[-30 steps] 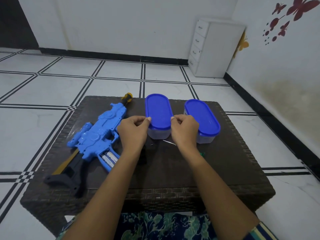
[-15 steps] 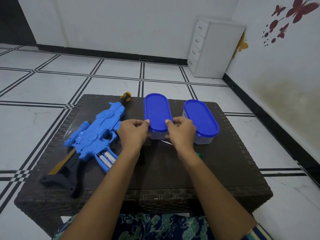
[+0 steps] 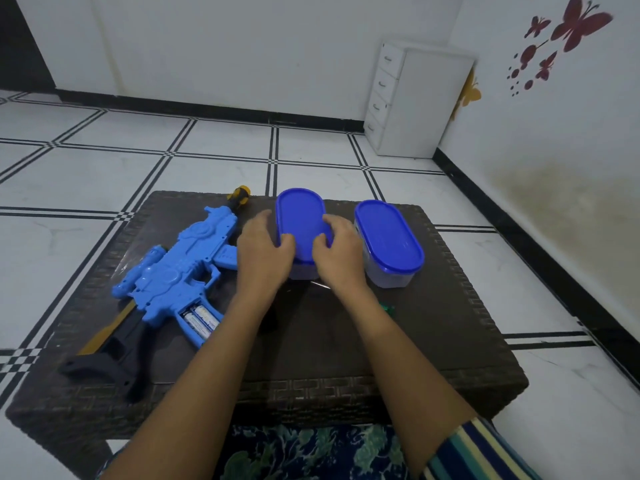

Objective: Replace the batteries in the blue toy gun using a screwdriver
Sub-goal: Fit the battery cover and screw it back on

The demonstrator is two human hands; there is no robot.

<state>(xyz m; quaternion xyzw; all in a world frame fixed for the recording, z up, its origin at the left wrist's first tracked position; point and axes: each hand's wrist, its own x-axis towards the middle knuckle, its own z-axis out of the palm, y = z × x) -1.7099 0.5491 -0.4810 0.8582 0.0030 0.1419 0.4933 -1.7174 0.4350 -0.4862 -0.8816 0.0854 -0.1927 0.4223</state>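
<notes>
The blue toy gun [image 3: 180, 275] lies on the left of the dark woven table [image 3: 398, 341], its grip compartment open with batteries [image 3: 201, 320] showing. Beside it stands a clear container with a blue lid [image 3: 300, 220]. My left hand [image 3: 263, 258] grips the lid's near left edge, thumb on top. My right hand [image 3: 341, 254] grips the lid's near right edge. A thin metal screwdriver shaft [image 3: 320, 285] pokes out between my wrists, with a green bit of its handle [image 3: 387, 308] to the right of my right forearm.
A second blue-lidded container [image 3: 388, 240] stands just right of my right hand. A yellow-and-black handle [image 3: 239, 195] lies at the table's far edge behind the gun. A white drawer unit [image 3: 415, 98] stands by the far wall. Tiled floor surrounds the table.
Both hands have moved forward from the container's near end onto its lid, fingers now curled over the lid's two edges. The gun and the second container have not moved.
</notes>
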